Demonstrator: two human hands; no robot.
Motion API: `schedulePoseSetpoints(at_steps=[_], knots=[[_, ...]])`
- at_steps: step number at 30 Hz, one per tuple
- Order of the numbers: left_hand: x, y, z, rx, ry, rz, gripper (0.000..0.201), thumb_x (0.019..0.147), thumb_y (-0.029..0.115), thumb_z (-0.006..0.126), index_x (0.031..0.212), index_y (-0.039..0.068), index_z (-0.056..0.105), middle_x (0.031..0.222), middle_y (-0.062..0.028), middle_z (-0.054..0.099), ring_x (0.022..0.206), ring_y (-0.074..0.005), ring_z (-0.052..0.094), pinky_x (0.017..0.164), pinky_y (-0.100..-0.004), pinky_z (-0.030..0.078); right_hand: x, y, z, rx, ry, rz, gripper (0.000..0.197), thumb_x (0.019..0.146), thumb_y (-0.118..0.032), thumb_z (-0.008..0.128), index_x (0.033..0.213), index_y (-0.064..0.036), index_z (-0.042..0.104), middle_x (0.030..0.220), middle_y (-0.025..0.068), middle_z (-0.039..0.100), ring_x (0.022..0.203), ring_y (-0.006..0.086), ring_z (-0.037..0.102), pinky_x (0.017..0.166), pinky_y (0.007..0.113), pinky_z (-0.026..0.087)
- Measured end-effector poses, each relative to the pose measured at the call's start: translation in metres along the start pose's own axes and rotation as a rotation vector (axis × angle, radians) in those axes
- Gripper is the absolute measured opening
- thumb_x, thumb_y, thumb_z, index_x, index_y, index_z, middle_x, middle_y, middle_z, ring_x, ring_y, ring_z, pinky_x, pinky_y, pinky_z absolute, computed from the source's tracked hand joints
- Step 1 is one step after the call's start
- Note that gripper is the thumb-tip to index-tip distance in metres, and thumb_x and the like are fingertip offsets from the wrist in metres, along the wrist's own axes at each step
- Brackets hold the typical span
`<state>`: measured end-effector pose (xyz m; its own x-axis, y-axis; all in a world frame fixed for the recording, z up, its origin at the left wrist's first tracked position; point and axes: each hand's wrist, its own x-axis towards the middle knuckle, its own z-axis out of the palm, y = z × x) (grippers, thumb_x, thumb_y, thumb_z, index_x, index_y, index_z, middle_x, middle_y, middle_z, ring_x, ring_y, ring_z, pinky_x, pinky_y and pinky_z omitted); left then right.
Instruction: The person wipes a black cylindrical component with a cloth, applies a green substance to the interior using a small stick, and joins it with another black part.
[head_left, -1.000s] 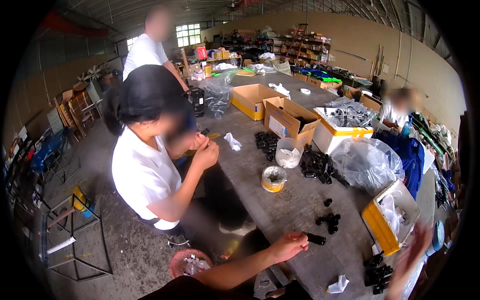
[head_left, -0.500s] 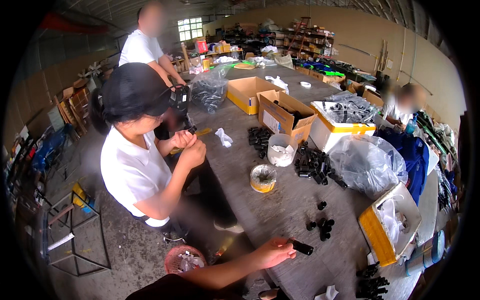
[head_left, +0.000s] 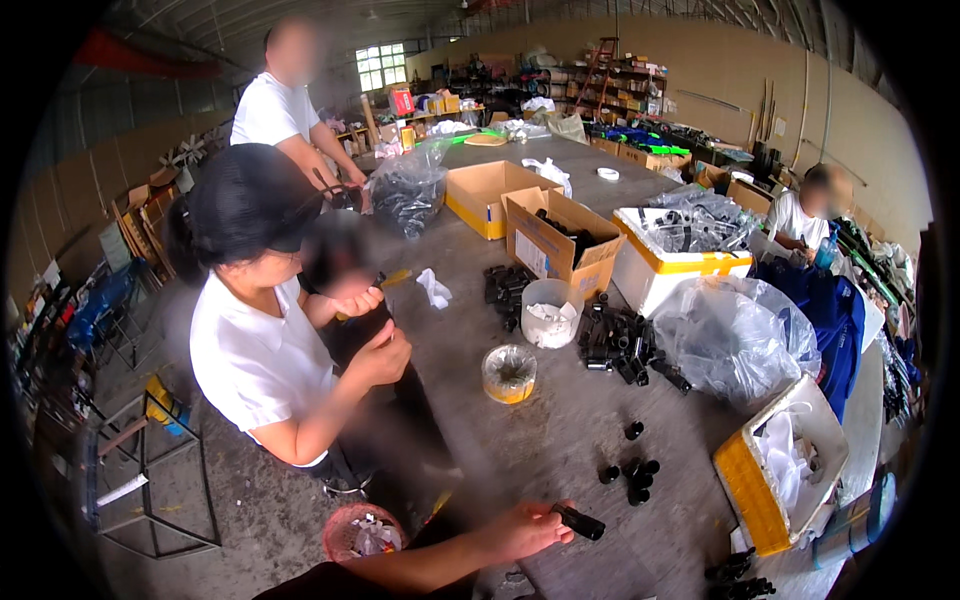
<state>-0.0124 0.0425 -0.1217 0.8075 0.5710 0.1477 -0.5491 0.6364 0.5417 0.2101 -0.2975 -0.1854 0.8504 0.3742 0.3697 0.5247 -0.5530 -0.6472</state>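
My left hand [head_left: 526, 531] reaches in from the lower edge over the near side of the table. Its thumb and fingers are pinched on one end of a short black cylindrical part [head_left: 582, 523], which points to the right. Just beyond it stand several similar black pieces [head_left: 639, 480] in a small cluster. My right hand is out of the picture. At the left, a co-worker in a white shirt [head_left: 262, 355] has both hands raised; a small dark thing seems to be at the fingers, too small to name.
A tape roll [head_left: 509, 374], a white tub [head_left: 551, 312] and a pile of black parts [head_left: 625, 345] lie farther along the table [head_left: 480, 440]. Cardboard boxes [head_left: 565, 245], a clear bag [head_left: 735, 335] and a foam box [head_left: 755, 490] line the right. A pink basket [head_left: 345, 535] stands on the floor.
My left hand, still pinching the black part, has shifted slightly left and down in the picture. The co-worker's hands have moved a little apart. The view has shifted slightly.
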Motion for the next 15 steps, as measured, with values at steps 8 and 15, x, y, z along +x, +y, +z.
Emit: schedulePoseSetpoints(at_steps=[8,15], knots=[[0.005,-0.001,0.001,-0.079,-0.074,0.063,0.02,0.098,0.023,0.053,0.094,0.008,0.065,0.097,-0.0016,0.044,0.088,-0.0175,0.042,0.082,-0.0352,0.034,-0.003,0.016,-0.001,0.016,-0.048,0.079,0.045,0.083,-0.024,0.076,0.113,0.0039,0.058,0.108,0.0189,0.066,0.096,0.0269,0.065,0.088,0.039,0.052],[0.003,-0.001,0.002,-0.133,-0.082,0.105,0.019,0.095,0.014,0.058,0.112,0.008,0.066,0.096,-0.0006,0.055,0.087,-0.015,0.046,0.083,-0.035,0.038,-0.013,0.03,0.011,0.131,0.038,0.21,0.047,0.082,-0.024,0.078,0.114,0.0038,0.057,0.109,0.0192,0.066,0.098,0.0273,0.065,0.09,0.04,0.052]])
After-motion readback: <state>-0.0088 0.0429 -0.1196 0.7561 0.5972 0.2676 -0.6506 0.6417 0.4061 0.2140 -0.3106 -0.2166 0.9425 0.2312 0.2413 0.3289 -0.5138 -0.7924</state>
